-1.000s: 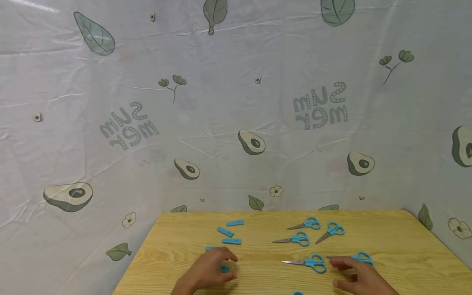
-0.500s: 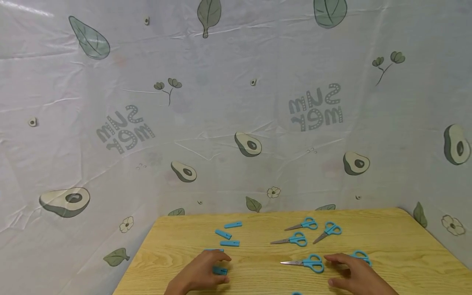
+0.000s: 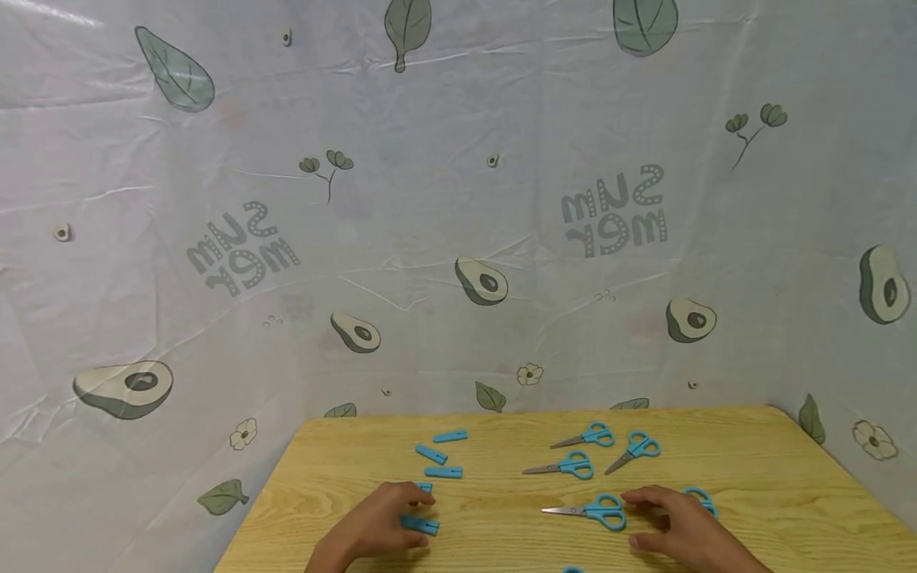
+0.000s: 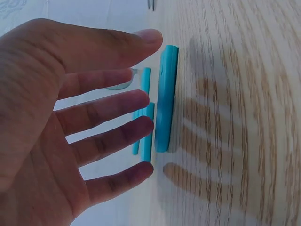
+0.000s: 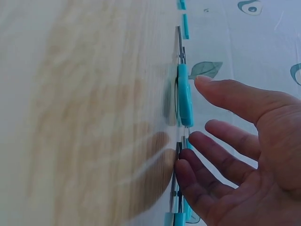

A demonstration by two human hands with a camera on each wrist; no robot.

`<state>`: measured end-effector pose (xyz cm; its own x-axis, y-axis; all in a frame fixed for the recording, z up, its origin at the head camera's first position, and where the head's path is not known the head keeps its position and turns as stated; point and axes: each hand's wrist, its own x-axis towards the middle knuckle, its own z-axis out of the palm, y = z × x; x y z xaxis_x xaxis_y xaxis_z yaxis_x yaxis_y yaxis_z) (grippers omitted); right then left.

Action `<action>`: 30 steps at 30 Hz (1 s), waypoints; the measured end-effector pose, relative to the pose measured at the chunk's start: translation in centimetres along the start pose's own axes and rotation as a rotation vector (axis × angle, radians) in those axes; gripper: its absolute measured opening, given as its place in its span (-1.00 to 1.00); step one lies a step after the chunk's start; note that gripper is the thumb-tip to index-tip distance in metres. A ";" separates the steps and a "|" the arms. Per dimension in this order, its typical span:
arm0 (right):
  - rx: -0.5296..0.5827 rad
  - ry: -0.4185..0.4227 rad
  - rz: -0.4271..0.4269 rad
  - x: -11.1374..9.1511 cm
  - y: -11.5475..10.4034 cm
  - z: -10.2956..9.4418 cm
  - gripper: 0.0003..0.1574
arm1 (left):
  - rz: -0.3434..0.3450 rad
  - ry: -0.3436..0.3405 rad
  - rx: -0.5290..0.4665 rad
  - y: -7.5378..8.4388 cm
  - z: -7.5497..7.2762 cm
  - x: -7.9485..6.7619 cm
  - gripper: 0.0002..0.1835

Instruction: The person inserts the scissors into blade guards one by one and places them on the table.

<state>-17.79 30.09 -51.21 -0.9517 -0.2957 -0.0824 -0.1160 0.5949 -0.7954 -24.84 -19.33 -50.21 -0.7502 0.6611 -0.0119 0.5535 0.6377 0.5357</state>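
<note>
My left hand (image 3: 372,521) hovers with fingers spread around the nearest blue blade cap (image 3: 419,524), holding nothing. In the left wrist view that cap (image 4: 167,99) lies on the wood, apart from the fingertips (image 4: 146,123). Another cap (image 3: 426,487) is partly hidden behind the hand. My right hand (image 3: 680,525), also loosely spread, is beside the blue handles of a pair of scissors (image 3: 605,512) whose blades point left. It partly covers a second pair of scissors (image 3: 702,501). From the right wrist, scissors (image 5: 185,96) show edge-on near the thumb.
Three more caps (image 3: 443,473) lie at the back left of the wooden table (image 3: 494,541). Three scissors (image 3: 575,465) lie at the back right. A blue handle (image 3: 573,570) shows at the bottom edge. A patterned sheet (image 3: 430,199) hangs behind.
My left hand has moved left, uncovering more of the nearest cap. The right hand has hardly moved beside the scissors. The head view has shifted slightly.
</note>
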 end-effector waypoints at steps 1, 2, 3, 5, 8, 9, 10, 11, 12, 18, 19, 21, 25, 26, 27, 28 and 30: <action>0.001 -0.003 0.003 0.1 0.0 0.0 -0.14 | 0.001 0.001 -0.001 -0.1 0.0 0.0 -0.50; 0.000 -0.007 -0.002 0.2 -0.1 0.0 -0.14 | 0.004 0.004 0.000 -0.2 0.1 0.0 -0.50; 0.001 -0.010 -0.007 0.3 -0.1 0.0 -0.13 | 0.005 0.006 0.000 -0.2 0.1 0.0 -0.50; 0.006 -0.015 -0.007 0.5 -0.2 0.0 -0.13 | 0.004 0.012 -0.001 -0.3 0.2 -0.1 -0.50; 0.022 -0.021 -0.023 0.7 -0.3 0.1 -0.12 | 0.007 0.022 0.002 -0.3 0.2 -0.1 -0.51; 0.033 -0.024 -0.022 0.8 -0.3 0.1 -0.12 | 0.006 0.024 0.004 -0.4 0.2 -0.1 -0.51; 0.041 -0.025 -0.020 0.9 -0.3 0.2 -0.12 | 0.005 0.026 0.003 -0.4 0.2 -0.1 -0.51; 0.044 -0.025 -0.023 1.0 -0.3 0.2 -0.12 | 0.005 0.028 0.004 -0.4 0.2 -0.1 -0.51; 0.048 -0.026 -0.030 1.0 -0.3 0.2 -0.11 | 0.004 0.030 0.004 -0.4 0.1 -0.2 -0.51; 0.000 -0.012 -0.060 1.5 -0.3 0.1 -0.08 | 0.010 0.032 -0.002 -0.7 -0.1 -0.3 -0.51; -0.014 -0.009 -0.069 1.6 -0.3 0.1 -0.08 | 0.014 0.034 -0.004 -0.8 -0.1 -0.3 -0.51; -0.030 -0.006 -0.091 2.0 -0.3 0.1 -0.09 | 0.017 0.034 -0.010 -0.9 -0.1 -0.3 -0.52; -0.055 0.000 -0.126 2.7 -0.3 0.0 -0.12 | 0.031 0.042 -0.017 -1.2 0.1 -0.2 -0.53; -0.059 -0.001 -0.131 2.8 -0.3 0.0 -0.12 | 0.034 0.043 -0.011 -1.3 0.1 -0.2 -0.53; -0.065 -0.001 -0.132 3.0 -0.3 0.1 -0.13 | 0.037 0.045 -0.007 -1.3 0.2 -0.1 -0.53; -0.069 -0.001 -0.132 3.1 -0.4 0.1 -0.14 | 0.036 0.047 -0.003 -1.3 0.3 -0.1 -0.53; -0.075 -0.008 -0.137 3.4 -0.4 0.2 -0.16 | 0.029 0.044 0.009 -1.3 0.3 -0.1 -0.53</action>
<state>-20.92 28.68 -51.26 -0.9232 -0.3838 0.0190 -0.2658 0.6022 -0.7528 -25.39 -20.05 -51.19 -0.7490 0.6613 0.0411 0.5783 0.6221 0.5278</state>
